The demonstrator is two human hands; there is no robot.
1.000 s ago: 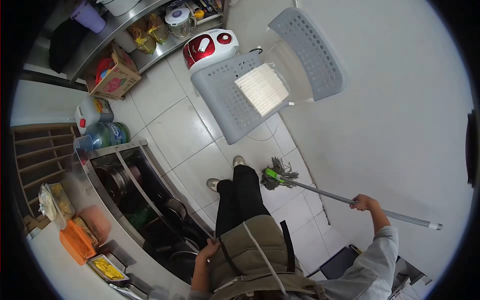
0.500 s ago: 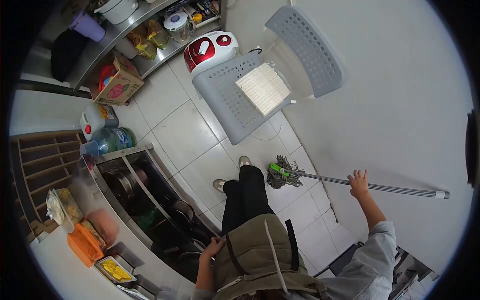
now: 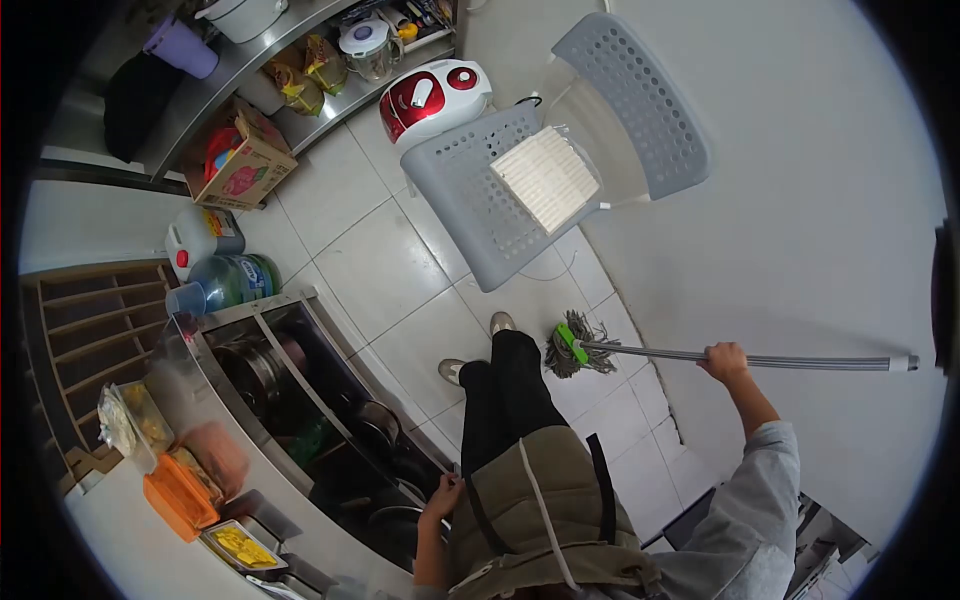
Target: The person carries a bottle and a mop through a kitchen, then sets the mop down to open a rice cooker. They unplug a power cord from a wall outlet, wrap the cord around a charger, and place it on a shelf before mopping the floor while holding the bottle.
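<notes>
Snugly, right grip (image 3: 724,362) round mop (image 3: 660,352), left grip (image 3: 443,496) unclear, broad floor (image 3: 385,260) edged by wall (image 3: 790,210)

The grey-handled mop (image 3: 650,351) slants, its green-clamped, stringy head (image 3: 594,361) splayed on white floor tiles (image 3: 385,255).

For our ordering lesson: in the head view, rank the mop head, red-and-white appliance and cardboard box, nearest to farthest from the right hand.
1. Mop head: left of the right hand.
2. Appliance: beside the chair.
3. Cardboard box: upper left, by the shelf.
</notes>
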